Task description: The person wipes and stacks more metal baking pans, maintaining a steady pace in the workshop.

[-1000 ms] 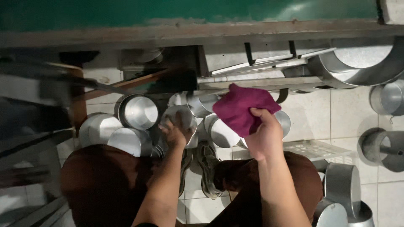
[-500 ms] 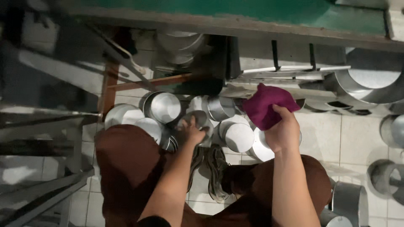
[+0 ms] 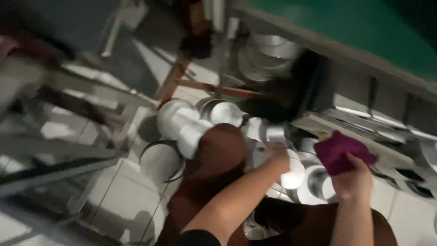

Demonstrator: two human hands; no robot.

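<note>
Cloth: we hold a magenta cloth (image 3: pixel 342 151) bunched in our right hand (image 3: pixel 353 180), at the right of the frame, raised above the metal ware.
Right hand: fingers closed round the lower part of the cloth, gripping it in a wad; the cloth's upper part sticks out above the knuckles.
Left hand: our left hand (image 3: pixel 277 155) reaches to the centre of the frame and rests on a round metal pot (image 3: pixel 291 171); blur hides the fingers, so we cannot tell whether they grip its rim or only press on it.
Pots: more shiny round pots (image 3: pixel 191 123) lie crowded on the tiled floor (image 3: pixel 114 196) from the upper centre down to our knees, some on their sides and touching.
What changed: against the frames a second and half a second ago, the view has swung left and tilted, so the pots and both hands now sit lower right. The hands keep their roles, left on a pot, right with the cloth just beside it.
Surroundings: a green surface (image 3: pixel 346 27) fills the upper right; blurred metal frames (image 3: pixel 59 155) cross the left.
</note>
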